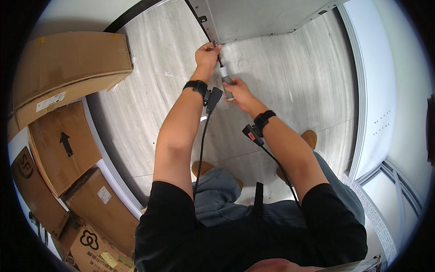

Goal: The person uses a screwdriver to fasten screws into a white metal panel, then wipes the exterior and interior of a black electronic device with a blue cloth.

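Observation:
My right hand (240,94) is wrapped around the grey and white handle of a screwdriver (227,81). Its dark shaft points away from me, up to the lower corner of a grey metal panel (253,20). At that corner my left hand (207,55) is closed, thumb and fingertips pinched together around the shaft's tip. What sits between those fingertips is too small to make out. Along the panel's left side runs a dark edge with a small black tab (202,19). Both wrists wear black straps with small cabled devices.
Several cardboard boxes (72,68) are stacked along the left, beside a white-edged ledge. Pale wood-look floor (149,90) lies under my hands. On the right stands a white wall panel (376,81) with a metal frame (398,190) near its lower end. My knees are bent close below.

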`<state>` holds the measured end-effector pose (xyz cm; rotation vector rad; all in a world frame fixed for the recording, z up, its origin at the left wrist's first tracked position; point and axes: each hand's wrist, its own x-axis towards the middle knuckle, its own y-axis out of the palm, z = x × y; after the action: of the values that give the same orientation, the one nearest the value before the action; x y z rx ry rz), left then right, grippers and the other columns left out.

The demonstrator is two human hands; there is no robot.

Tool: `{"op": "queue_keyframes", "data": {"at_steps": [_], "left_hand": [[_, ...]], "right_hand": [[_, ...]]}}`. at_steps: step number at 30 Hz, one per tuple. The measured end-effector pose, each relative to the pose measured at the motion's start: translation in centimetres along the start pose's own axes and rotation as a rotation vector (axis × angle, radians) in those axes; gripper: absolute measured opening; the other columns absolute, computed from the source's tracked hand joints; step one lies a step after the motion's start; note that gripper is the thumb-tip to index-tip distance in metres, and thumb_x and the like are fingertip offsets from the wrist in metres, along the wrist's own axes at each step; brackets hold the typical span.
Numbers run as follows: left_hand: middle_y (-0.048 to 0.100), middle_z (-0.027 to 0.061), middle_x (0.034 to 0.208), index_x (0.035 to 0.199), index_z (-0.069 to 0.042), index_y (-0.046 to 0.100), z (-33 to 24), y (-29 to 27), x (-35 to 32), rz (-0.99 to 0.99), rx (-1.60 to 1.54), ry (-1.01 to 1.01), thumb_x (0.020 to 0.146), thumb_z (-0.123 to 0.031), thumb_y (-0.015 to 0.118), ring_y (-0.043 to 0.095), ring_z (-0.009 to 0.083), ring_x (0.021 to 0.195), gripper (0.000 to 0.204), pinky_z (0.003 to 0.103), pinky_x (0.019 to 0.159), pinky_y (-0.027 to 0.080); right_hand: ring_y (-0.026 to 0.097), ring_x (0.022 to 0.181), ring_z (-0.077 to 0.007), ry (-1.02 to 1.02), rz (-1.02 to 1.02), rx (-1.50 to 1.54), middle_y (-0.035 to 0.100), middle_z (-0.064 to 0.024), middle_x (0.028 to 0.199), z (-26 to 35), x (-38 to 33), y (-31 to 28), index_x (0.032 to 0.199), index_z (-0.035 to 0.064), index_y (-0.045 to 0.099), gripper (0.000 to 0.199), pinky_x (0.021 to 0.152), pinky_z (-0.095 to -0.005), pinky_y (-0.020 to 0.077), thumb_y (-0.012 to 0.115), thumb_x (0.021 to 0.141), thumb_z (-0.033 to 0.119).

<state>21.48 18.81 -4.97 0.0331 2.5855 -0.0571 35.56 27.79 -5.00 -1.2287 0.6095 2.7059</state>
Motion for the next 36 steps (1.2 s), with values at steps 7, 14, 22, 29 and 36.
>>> {"op": "queue_keyframes", "data": {"at_steps": [7,14,22,29,36], "left_hand": [[0.064,0.0075,0.074,0.104,0.004,0.060,-0.2,0.3,0.4,-0.072,-0.054,-0.023,0.084,-0.002,0.070,0.057,0.0139,0.058,0.023,0.027,0.053,0.047],[0.065,0.0095,0.082,0.104,0.003,0.060,-0.3,0.2,0.3,-0.038,-0.109,-0.019,0.089,-0.002,0.062,0.062,0.0167,0.063,0.016,0.028,0.059,0.055],[0.062,0.0051,0.084,0.114,0.001,0.057,1.4,0.4,-0.4,-0.027,-0.043,0.105,0.087,-0.001,0.064,0.058,0.0126,0.065,0.028,0.027,0.061,0.052],[0.061,0.0061,0.075,0.113,0.002,0.057,0.4,0.3,0.1,-0.051,-0.072,0.014,0.086,0.002,0.063,0.057,0.0141,0.059,0.028,0.027,0.056,0.049],[0.063,0.0083,0.079,0.111,0.001,0.057,0.3,0.1,-0.1,-0.011,-0.166,-0.019,0.088,0.002,0.058,0.059,0.0145,0.063,0.023,0.028,0.056,0.050]], "right_hand": [[0.059,0.086,-0.0160,-0.015,-0.081,-0.145,0.057,-0.0039,0.104,0.8,-0.4,1.0,0.114,0.0089,0.043,0.040,0.073,-0.0376,0.0538,0.068,0.085,0.018],[0.061,0.087,-0.0196,0.116,0.217,0.135,0.057,-0.0059,0.106,0.7,1.1,-2.0,0.123,0.0043,0.046,0.048,0.070,-0.0374,0.0554,0.063,0.078,0.000],[0.061,0.084,-0.0203,-0.081,0.134,-0.483,0.059,-0.0091,0.100,0.3,1.8,-1.4,0.121,0.0014,0.046,0.053,0.065,-0.0360,0.0555,0.069,0.073,0.001],[0.064,0.084,-0.0212,-0.013,0.045,-0.367,0.060,-0.0102,0.102,1.5,-0.6,0.2,0.125,0.0019,0.043,0.057,0.062,-0.0352,0.0549,0.068,0.074,0.001],[0.063,0.086,-0.0209,0.059,0.193,-0.133,0.059,-0.0073,0.102,0.6,0.6,-1.9,0.125,0.0030,0.047,0.053,0.067,-0.0345,0.0563,0.066,0.075,-0.001]]}}
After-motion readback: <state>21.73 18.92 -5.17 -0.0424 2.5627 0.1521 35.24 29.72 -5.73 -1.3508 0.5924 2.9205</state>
